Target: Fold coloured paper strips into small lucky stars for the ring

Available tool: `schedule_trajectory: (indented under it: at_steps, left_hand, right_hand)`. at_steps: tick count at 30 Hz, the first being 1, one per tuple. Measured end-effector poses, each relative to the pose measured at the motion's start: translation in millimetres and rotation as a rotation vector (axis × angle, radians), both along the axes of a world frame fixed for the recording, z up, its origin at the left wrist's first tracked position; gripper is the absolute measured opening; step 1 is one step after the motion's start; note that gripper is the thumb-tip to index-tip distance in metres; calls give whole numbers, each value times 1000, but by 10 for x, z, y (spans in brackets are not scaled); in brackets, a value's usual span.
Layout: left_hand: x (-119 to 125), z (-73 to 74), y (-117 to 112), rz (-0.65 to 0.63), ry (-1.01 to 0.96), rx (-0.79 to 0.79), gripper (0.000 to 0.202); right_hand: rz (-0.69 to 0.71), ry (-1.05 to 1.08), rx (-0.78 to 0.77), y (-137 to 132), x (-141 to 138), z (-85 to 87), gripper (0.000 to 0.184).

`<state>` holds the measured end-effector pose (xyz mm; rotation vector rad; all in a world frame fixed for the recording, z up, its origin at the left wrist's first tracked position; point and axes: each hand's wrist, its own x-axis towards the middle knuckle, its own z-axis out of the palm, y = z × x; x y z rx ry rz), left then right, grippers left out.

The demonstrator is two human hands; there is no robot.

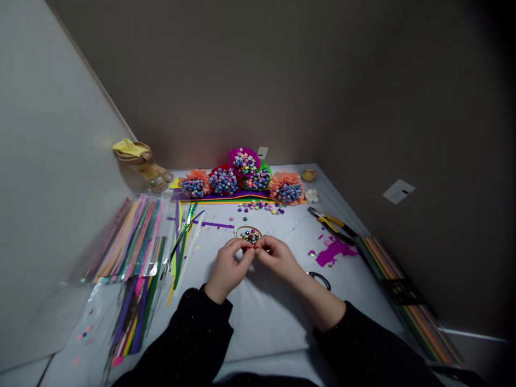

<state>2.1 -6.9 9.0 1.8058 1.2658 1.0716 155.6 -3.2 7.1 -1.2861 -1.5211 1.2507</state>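
Observation:
My left hand (230, 264) and my right hand (281, 261) meet over the middle of the white table, thumbs and index fingertips pinched together. What they pinch is tiny and mostly hidden; a bit of shiny red shows at the left fingertips. Just beyond the fingers is a small round dish (237, 231) with a gold rim, holding several shiny coloured paper stars (250, 234). Farther back lies a row of loose pastel paper stars (262, 206). Black scissor handles (321, 279) show beside my right forearm, partly hidden by it.
Paper flowers filled with stars (223, 180) line the back. Left are paper strips in clear sleeves (135, 236), loose strips (185, 242) and a tan shoe-shaped holder (147, 166). Right are yellow-handled pliers (328, 221), magenta paper scraps (334, 251) and a striped paper pack (387, 269). Walls enclose the table.

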Motion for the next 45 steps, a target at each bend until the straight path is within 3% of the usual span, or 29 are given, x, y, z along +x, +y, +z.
schedule_trajectory:
  at_steps: [6,16,19,22,27,31,37,45]
  left_hand:
    - [-9,-23,3,-7,70,-1,13]
    - [-40,-76,61,86,-119,-220,15]
    - [-98,-59,75,183,-36,-93,28]
    - [-86,19,37,124,27,21,17]
    - [-4,95,-12,-76,122,-29,14]
    - [2,58,0,-64,72,-108,15]
    - [11,7,-14,73,-101,-162,17]
    - [48,5,-43,67,-125,-179,16]
  right_hand:
    - [1,-14,-14,4,13,-14,11]
    - [-10,148,-91,38,61,-15,14]
    - [20,133,-78,48,96,-16,13]
    - [52,-7,28,33,102,12,7]
    - [106,-125,281,-13,77,52,7]
    - [82,-116,254,-5,79,45,7]
    - [92,-67,207,14,104,46,11]
    - [-7,-100,176,-34,53,106,8]
